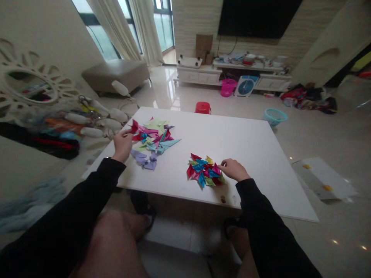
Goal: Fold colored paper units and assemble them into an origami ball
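My left hand (122, 146) is closed in a pinch on a red folded paper piece (134, 126), held at the left edge of a loose pile. That pile of folded paper (156, 133) mixes pink, pale green, light blue and red pieces, with purple folded pieces (149, 161) at its near side. Over on the right, my right hand (234, 170) has its fingertips together on a pink folded paper piece (216, 168). This piece sits at the right side of a tighter cluster of small folded papers (202, 168) in blue, red, green and yellow.
Both groups lie on a white table (232, 135). Near its front edge are a small dark item (223, 199) and a clear one (234, 199). Beyond stand a red stool (203, 107) and a light-blue basket (275, 115). White lamp heads (110, 123) crowd the left side.
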The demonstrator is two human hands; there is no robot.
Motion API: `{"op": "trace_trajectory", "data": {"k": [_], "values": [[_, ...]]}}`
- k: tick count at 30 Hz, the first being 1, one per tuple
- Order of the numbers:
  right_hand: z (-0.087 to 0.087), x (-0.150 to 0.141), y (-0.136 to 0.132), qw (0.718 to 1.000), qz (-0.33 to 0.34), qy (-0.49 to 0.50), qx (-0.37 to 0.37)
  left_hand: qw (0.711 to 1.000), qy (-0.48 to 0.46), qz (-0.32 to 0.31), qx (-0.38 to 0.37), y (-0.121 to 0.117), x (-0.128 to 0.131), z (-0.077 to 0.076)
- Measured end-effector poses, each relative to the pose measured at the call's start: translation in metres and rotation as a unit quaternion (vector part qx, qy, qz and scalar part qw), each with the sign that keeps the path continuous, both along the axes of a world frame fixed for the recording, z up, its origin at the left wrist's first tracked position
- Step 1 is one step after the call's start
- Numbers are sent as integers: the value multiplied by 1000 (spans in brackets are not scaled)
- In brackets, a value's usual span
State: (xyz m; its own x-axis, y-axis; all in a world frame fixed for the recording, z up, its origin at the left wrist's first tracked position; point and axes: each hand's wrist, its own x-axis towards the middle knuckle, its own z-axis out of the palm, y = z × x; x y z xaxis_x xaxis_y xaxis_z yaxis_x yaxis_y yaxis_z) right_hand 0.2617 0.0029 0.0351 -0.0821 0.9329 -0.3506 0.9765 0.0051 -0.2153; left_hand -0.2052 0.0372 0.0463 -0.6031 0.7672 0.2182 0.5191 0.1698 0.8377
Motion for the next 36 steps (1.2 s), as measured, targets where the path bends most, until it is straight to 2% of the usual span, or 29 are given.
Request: {"op": "trace_trajectory", "data": {"k": [1, 3, 6, 8, 10, 12, 15, 20, 24, 28, 34, 36], "values": [[0, 1, 0, 1000, -3, 2, 5, 999, -40, -12, 24, -8, 25, 2], [0, 2, 0, 1000, -10, 3, 17, 990, -86, -106, 45, -26, 78, 4], [-1, 6, -1, 999, -25, 8, 41, 958, -91, -266, 52, -55, 149, -2], [-1, 9, -2, 998, -37, 13, 57, 935, -51, -347, 53, -66, 179, -11], [0, 11, -3, 995, -50, 24, 84, 916, 6, -398, 58, -68, 194, -20], [0, 11, -2, 989, -48, 50, 130, 895, 60, -438, 60, -62, 198, -28], [1, 7, 1, 969, -8, 119, 216, 867, 112, -482, 54, -50, 195, -35], [2, -14, 4, 923, 87, 229, 297, 843, 172, -507, 40, -41, 191, -41], [0, -34, 0, 904, 172, 238, 310, 835, 198, -511, 47, -46, 191, -43], [-4, -49, -6, 897, 234, 220, 303, 823, 224, -521, 47, -55, 191, -42], [-10, -60, -13, 901, 276, 190, 277, 802, 246, -543, 39, -63, 195, -39], [-11, -57, -11, 903, 274, 181, 279, 805, 239, -541, 50, -62, 196, -40]]}}
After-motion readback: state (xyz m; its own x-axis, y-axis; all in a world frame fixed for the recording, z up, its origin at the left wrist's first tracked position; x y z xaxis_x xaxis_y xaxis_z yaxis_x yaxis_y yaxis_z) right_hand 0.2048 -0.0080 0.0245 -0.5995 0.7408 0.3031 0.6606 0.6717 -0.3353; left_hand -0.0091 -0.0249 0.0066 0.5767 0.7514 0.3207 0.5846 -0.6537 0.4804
